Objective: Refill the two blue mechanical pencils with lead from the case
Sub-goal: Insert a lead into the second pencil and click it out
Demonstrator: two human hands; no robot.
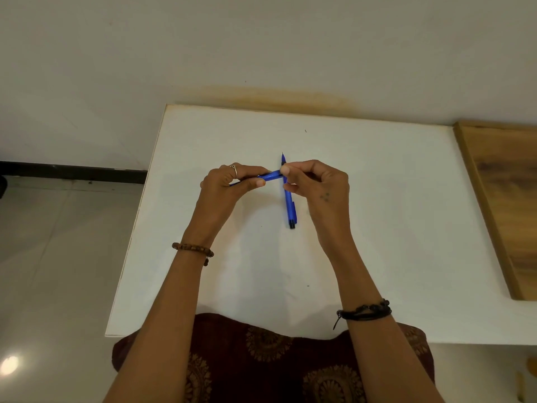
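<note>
One blue mechanical pencil (271, 175) is held level above the white table (377, 228), lying left to right. My left hand (229, 184) grips its barrel, and my right hand (316, 184) pinches its right end with thumb and forefinger. A second blue pencil (289, 205) lies flat on the table beneath my hands, tip pointing away from me and black cap end nearer to me. I see no lead case; whatever small part my right fingers hold is hidden.
A wooden board (505, 199) lies along the table's right side. The table's back edge meets a white wall, and its left edge drops to a tiled floor (58, 242). My lap in patterned dark cloth (270, 359) sits at the near edge.
</note>
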